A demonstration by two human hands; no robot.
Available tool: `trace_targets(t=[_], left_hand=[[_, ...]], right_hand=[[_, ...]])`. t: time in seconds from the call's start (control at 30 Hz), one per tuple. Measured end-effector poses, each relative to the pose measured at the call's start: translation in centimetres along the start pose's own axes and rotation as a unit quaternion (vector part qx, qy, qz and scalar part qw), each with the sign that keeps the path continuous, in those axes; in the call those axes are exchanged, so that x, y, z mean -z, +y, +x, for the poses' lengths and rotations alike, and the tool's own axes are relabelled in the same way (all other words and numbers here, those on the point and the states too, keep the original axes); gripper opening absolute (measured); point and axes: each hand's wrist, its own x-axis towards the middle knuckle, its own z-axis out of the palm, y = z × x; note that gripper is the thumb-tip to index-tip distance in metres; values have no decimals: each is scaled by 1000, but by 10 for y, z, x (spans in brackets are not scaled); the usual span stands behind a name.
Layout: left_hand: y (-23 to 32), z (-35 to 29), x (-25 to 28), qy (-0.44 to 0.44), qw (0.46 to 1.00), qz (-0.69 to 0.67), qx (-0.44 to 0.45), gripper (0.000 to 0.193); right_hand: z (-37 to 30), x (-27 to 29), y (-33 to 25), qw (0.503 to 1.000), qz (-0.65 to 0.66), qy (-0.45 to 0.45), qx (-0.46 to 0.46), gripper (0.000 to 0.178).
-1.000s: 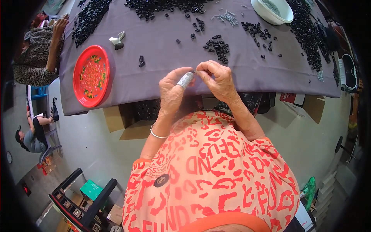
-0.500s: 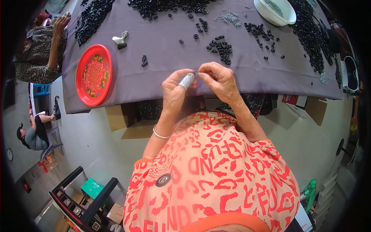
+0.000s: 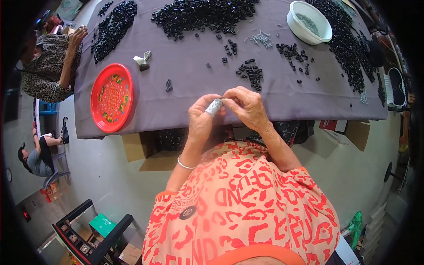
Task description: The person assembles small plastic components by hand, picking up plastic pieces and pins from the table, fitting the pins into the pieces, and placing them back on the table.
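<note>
Right hand (image 3: 248, 108) pinches a tiny dark piece (image 3: 222, 98), kind too small to tell, by the left hand (image 3: 199, 121), which is curled, thumb in a grey wrap (image 3: 213, 107), grip not determinable; loose black parts (image 3: 254, 76) lie between one and two o'clock of both, a red tray (image 3: 111, 98) at nine o'clock

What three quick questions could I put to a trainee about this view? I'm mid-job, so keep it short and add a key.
1. True or false: a grey wrap covers the thumb of the left hand.
2. What colour are the parts clustered just beyond the right hand? A) white; B) black; C) red.
3. Fill in: the tray lies to the ____ of both hands, the bowl on the other side.

Key:
1. True
2. B
3. left
</note>
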Motion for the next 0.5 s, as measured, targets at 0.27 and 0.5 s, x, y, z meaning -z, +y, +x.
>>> trace_targets(t=[0.27,0.5], left_hand=[[0,10,9,23,998,-50,-14,11],[-7,9,11,19,998,-52,-16,15]], right_hand=[[49,-1,30,945,-312,94,19,12],[72,-20,49,879,-471,69,29,17]])
